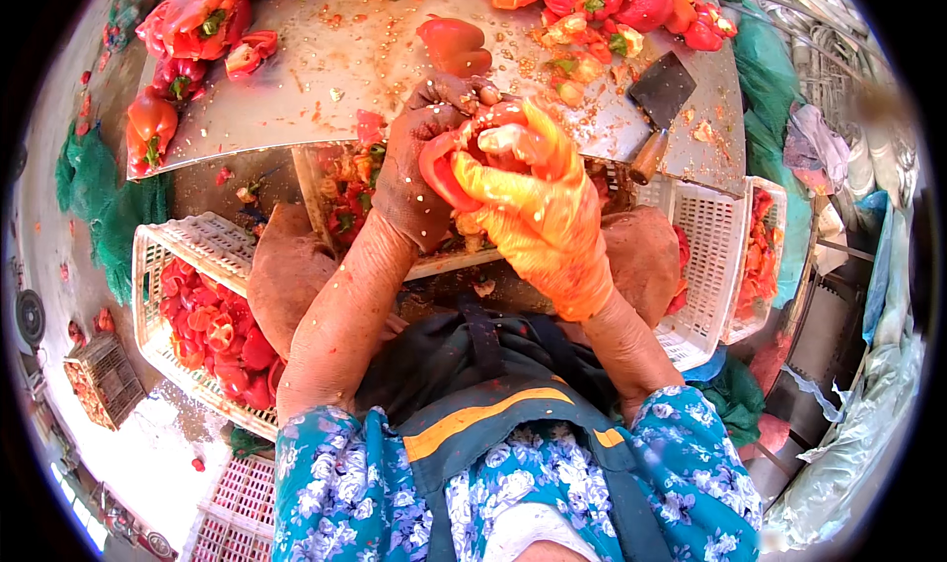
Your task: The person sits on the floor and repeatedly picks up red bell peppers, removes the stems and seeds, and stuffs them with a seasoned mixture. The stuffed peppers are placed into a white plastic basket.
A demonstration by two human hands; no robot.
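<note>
My left hand (418, 147), in a dark brown, seed-specked glove, grips one side of an opened red bell pepper (444, 173). Around its other side curl the fingers of my right hand (544, 214), in a wet orange-yellow glove. Pale core shows between the hands; my fingers hide much of the pepper. Just beyond them, a red pepper piece (455, 47) lies on the metal tabletop (311, 66). To the right rests a broad dark blade (662, 88) with a wooden handle (651, 159) reaching over the near edge. Below my hands is a crate of pepper scraps (348, 199).
Whole red peppers (196, 22) lie at the table's far left, and peppers with cut scraps (592, 7) at the far right. A white plastic crate (196, 229) of red pieces stands by my left knee. Another white crate (703, 266) is on the right. Green netting (111, 207) hangs at left.
</note>
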